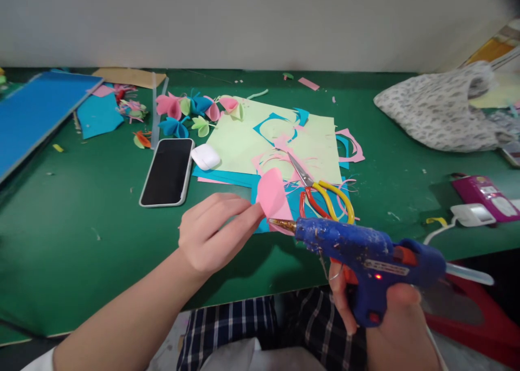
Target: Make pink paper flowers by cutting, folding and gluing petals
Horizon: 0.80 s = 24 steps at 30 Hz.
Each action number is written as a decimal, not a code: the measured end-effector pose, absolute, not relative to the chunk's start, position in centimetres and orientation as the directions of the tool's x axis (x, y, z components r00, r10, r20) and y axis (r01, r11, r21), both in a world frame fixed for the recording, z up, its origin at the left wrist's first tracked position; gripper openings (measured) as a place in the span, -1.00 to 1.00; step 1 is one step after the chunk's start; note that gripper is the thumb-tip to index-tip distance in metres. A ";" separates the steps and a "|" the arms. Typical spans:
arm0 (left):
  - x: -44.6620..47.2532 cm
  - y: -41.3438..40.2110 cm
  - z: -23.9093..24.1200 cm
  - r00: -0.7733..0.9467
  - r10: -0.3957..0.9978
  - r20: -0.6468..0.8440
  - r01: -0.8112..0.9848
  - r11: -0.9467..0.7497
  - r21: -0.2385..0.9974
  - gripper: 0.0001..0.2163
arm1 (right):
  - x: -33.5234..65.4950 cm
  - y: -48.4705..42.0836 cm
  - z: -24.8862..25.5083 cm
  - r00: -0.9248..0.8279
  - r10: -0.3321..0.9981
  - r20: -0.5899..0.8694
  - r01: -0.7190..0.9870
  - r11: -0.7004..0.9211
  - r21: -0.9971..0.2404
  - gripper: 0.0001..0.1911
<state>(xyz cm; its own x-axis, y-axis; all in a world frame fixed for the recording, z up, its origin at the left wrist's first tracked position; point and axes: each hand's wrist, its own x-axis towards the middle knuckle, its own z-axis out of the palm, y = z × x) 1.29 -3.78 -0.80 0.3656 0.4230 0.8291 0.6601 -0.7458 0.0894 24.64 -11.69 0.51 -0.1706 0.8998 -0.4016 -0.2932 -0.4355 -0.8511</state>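
My left hand [217,227] pinches a folded pink paper petal [273,195] by its lower left edge. Wrapped round the handle of a blue hot glue gun [349,243], my right hand [385,311] holds it with the nozzle pointing left. The metal tip is at the base of the pink petal; whether it touches cannot be made out. A small red light glows on the gun's side, and a clear glue stick [470,274] sticks out of its back. Scissors [325,192] with yellow and red handles lie just behind the gun on the paper scraps.
Left of the pale green sheet [239,138] lie a phone [167,171] and a white earphone case [205,157]. Several folded paper flowers [173,108] stand behind them. A patterned cloth bag [434,105], a magenta device [483,196] and a white charger [473,215] occupy the right side.
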 end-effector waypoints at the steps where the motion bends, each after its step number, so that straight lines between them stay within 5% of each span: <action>1: 1.3 -3.8 -0.8 0.363 0.426 0.829 0.663 -0.743 0.092 -0.85 | 24.6 -11.6 0.5 -0.174 0.897 -0.407 -0.293 -0.441 -0.848 -0.34; 24: 1.3 -3.8 -0.8 0.347 0.433 0.832 0.673 -0.732 0.101 -0.86 | 24.8 -11.7 0.8 -0.157 0.887 -0.433 -0.318 -0.461 -0.829 -0.41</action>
<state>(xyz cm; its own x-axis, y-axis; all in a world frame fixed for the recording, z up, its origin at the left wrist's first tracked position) 1.34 -3.79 -0.79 0.3465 0.4334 0.8319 0.6734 -0.7323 0.1011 24.85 -11.71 0.78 -0.1574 0.8873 -0.4334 -0.3177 -0.4611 -0.8286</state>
